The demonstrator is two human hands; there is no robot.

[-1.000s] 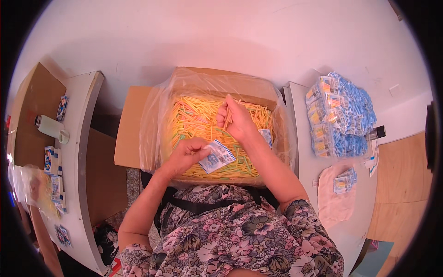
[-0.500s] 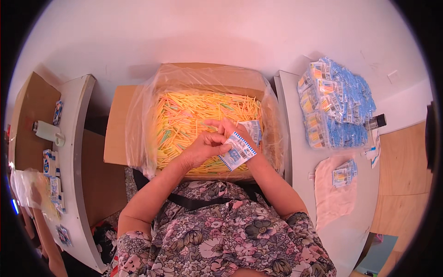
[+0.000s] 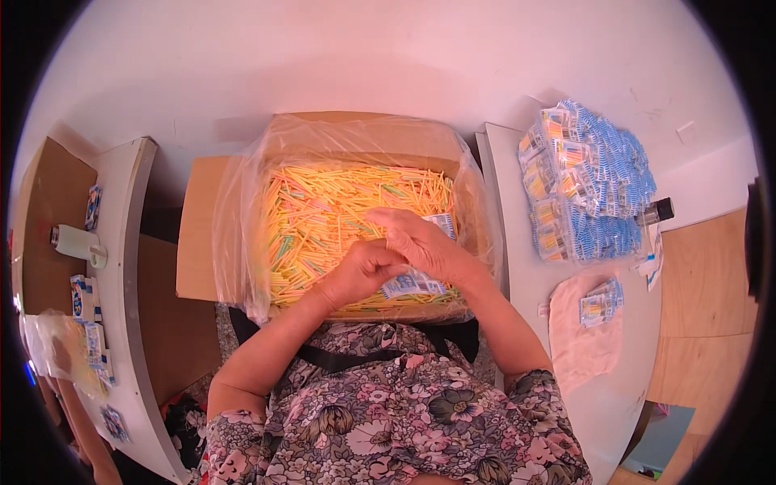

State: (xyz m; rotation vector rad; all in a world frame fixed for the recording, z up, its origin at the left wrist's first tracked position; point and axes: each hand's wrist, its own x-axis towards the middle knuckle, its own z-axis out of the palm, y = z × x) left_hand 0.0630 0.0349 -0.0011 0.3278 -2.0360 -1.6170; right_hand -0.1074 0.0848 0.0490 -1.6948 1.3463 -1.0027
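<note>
Head view, blue-and-white packet (image 3: 414,284): pinched in left hand (image 3: 362,273), above loose sticks (image 3: 307,210)
Right hand (image 3: 428,249): overlapping left fingertips, cannot tell whether clamped on anything
Carton (image 3: 198,230): open, plastic-lined, filled with mostly yellow sticks
Table at right (image 3: 524,279): bearing stacked packets (image 3: 606,178), pink cloth (image 3: 575,356)

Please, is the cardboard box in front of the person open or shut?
Open: the cardboard box has a flap spread outward on its left, and the thin coloured sticks inside show.
</note>
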